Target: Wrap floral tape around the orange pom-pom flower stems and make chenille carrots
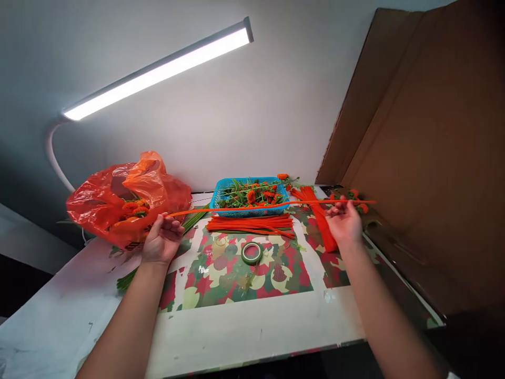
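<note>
One long orange pipe cleaner (236, 209) is stretched level above the table between my hands. My left hand (163, 239) pinches its left end, near the red plastic bag. Farther right, my right hand (344, 221) pinches it close to the other end, and a short length sticks out past the fingers. Below the strand lies a bundle of orange pipe cleaners (250, 224). A second orange bundle (321, 226) lies beside my right hand, partly covered by it. A roll of green tape (251, 253) rests flat on the patterned mat.
Behind the bundle stands a blue basket (215, 199) of orange flowers with green stems. The red plastic bag (94, 200) at left holds more orange flowers. Green stems (127, 280) lie under my left forearm. A lit lamp (158, 71) hangs overhead; a cardboard panel (426, 131) borders the right.
</note>
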Available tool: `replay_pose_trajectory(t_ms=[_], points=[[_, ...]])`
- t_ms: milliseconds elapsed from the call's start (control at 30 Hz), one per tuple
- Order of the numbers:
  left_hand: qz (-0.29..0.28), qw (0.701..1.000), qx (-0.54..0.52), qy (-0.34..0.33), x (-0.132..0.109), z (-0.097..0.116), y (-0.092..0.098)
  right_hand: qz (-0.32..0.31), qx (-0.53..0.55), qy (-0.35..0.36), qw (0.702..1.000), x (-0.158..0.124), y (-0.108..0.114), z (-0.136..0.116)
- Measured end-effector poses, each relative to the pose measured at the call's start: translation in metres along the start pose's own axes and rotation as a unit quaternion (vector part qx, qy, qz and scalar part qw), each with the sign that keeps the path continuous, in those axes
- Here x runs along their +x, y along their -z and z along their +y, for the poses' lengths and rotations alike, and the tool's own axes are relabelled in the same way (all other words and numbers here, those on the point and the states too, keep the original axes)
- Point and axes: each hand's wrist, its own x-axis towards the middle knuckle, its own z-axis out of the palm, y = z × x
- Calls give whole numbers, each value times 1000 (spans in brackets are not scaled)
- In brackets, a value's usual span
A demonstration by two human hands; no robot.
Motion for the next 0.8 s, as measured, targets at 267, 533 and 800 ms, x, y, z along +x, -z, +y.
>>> replay_pose_trajectory(t_ms=[267, 533, 800], points=[[-37, 984, 154, 81, -9, -25, -6, 76, -79, 117, 987, -4, 1, 11], [-135, 963, 205, 114, -11, -28, -5, -145, -456, 365, 799, -45, 2, 59], [-369, 837, 389, 109, -38, -54, -16, -496, -607, 392, 482, -93, -2, 96]])
